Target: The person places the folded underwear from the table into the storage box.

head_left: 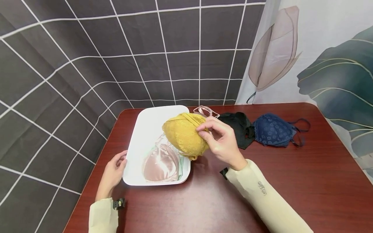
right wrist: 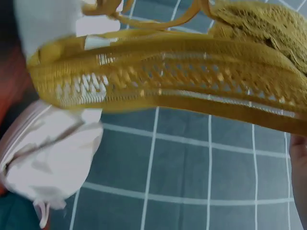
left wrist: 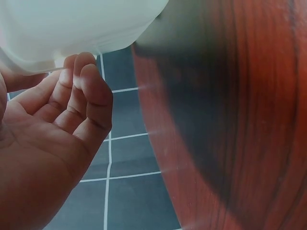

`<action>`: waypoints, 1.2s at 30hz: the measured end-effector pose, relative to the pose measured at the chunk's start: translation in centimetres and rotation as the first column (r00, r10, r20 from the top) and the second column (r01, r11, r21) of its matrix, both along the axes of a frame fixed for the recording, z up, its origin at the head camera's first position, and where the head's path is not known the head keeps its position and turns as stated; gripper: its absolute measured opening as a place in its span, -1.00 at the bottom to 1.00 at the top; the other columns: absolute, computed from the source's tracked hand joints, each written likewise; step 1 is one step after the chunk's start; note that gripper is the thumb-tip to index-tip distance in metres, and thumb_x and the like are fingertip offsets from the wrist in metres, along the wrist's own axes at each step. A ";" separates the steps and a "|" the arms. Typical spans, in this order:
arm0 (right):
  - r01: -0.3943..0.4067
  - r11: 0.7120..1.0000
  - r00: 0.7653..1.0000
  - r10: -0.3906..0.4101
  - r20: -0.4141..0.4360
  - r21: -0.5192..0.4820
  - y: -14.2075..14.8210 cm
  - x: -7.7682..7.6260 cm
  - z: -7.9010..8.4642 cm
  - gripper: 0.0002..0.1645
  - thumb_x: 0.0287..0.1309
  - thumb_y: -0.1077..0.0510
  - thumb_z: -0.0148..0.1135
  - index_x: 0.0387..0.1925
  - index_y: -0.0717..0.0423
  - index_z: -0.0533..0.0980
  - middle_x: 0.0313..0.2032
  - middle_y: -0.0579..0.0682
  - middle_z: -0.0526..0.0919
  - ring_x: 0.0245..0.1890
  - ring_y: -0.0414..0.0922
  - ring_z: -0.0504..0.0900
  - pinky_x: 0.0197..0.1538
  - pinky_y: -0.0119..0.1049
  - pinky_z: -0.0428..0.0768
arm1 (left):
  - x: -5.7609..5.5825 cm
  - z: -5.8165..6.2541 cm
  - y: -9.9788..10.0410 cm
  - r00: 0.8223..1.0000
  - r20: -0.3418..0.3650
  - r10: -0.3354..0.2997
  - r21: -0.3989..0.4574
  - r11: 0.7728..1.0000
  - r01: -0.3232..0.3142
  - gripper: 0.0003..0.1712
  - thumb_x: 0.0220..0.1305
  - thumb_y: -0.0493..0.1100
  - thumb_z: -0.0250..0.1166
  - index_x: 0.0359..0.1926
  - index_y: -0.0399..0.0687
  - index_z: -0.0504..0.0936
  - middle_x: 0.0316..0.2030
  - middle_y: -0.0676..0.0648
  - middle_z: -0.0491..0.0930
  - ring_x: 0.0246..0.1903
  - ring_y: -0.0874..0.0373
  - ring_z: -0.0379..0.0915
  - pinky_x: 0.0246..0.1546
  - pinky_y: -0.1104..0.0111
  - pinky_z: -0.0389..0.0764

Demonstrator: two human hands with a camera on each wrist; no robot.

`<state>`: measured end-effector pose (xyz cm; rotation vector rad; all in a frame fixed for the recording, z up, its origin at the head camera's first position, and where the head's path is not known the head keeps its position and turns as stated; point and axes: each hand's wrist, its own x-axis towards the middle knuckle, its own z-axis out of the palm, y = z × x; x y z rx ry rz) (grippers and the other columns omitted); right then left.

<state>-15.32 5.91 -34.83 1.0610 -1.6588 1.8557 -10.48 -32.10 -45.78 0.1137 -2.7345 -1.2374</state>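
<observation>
A yellow lace bra point(head_left: 185, 134) hangs from my right hand point(head_left: 222, 139), which pinches it between thumb and fingers above the right side of a white plastic bin point(head_left: 148, 121). The bra's openwork band point(right wrist: 158, 79) stretches across the right wrist view. Inside the bin lies a pink satin bra point(head_left: 161, 163), with some white and pale green fabric beside it, partly covered by the yellow bra. At the bin's left edge, my left hand point(head_left: 112, 174) holds the rim; its curled fingers point(left wrist: 98, 91) touch the bin from outside in the left wrist view.
Right of the bin, a black bra point(head_left: 237, 124) and a navy blue bra point(head_left: 274, 129) lie side by side on the reddish wooden table point(head_left: 291, 181). Pale pink straps point(head_left: 205, 110) show behind the yellow bra. A dark gridded curtain point(head_left: 180, 64) hangs behind the table.
</observation>
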 end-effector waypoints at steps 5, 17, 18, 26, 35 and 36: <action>-0.006 0.999 0.998 0.004 -0.059 -0.040 -2.9 -0.9 -0.7 -0.90 0.08 0.42 0.25 -0.33 0.28 0.61 -0.39 0.09 0.57 -0.31 -0.03 0.48 -0.22 -0.27 0.45 | -0.1 -0.2 0.1 1.000 -0.004 0.004 -0.008 1.000 -0.004 -0.59 0.33 -0.39 0.07 0.20 -0.33 0.43 -0.14 -0.23 0.52 -0.20 0.07 0.39 -0.23 0.66 0.35; -0.121 0.980 0.988 0.102 0.119 0.158 -8.3 0.7 -5.3 -0.84 0.03 0.52 0.23 -0.33 0.31 0.58 -0.33 0.11 0.61 -0.23 -0.08 0.57 -0.09 -0.26 0.54 | -0.2 -0.2 0.2 1.000 -0.028 0.006 -0.012 1.000 -0.006 -0.60 0.32 -0.41 0.08 0.17 -0.34 0.44 -0.17 -0.24 0.53 -0.24 0.08 0.41 -0.26 0.66 0.37; -0.114 0.975 0.986 0.087 0.144 0.190 -8.6 0.5 -5.9 -0.85 0.06 0.48 0.24 -0.31 0.28 0.59 -0.31 0.08 0.62 -0.21 -0.10 0.57 -0.07 -0.27 0.54 | -0.2 -0.2 0.2 1.000 -0.023 0.009 -0.012 1.000 -0.009 -0.60 0.32 -0.40 0.08 0.18 -0.34 0.44 -0.17 -0.24 0.53 -0.24 0.07 0.41 -0.26 0.66 0.38; -0.077 0.903 0.953 -0.059 0.299 0.423 -9.3 -0.1 -8.4 -0.85 0.10 0.28 0.32 -0.25 0.10 0.58 -0.42 -0.12 0.57 -0.42 -0.26 0.49 -0.32 -0.41 0.50 | -0.1 0.0 0.2 1.000 0.011 0.023 -0.019 1.000 -0.023 -0.59 0.33 -0.39 0.07 0.20 -0.32 0.42 -0.14 -0.23 0.52 -0.20 0.02 0.40 -0.25 0.66 0.37; -0.113 0.705 0.928 -0.177 0.328 0.700 -9.1 -0.3 -8.9 -0.73 0.12 0.21 0.31 -0.10 0.04 0.57 -0.53 -0.17 0.46 -0.54 -0.30 0.44 -0.42 -0.40 0.45 | 0.0 0.0 0.2 1.000 0.004 0.028 -0.022 0.999 -0.028 -0.59 0.33 -0.39 0.07 0.20 -0.32 0.43 -0.14 -0.24 0.51 -0.19 0.02 0.40 -0.23 0.68 0.35; -0.107 0.687 0.927 -0.192 0.321 0.719 -9.0 -0.2 -8.9 -0.73 0.12 0.20 0.31 -0.09 0.03 0.59 -0.51 -0.17 0.46 -0.51 -0.29 0.43 -0.39 -0.39 0.43 | 0.0 0.0 0.2 1.000 0.001 0.026 -0.024 0.999 -0.026 -0.59 0.33 -0.39 0.07 0.20 -0.32 0.43 -0.14 -0.24 0.51 -0.19 0.02 0.40 -0.22 0.68 0.34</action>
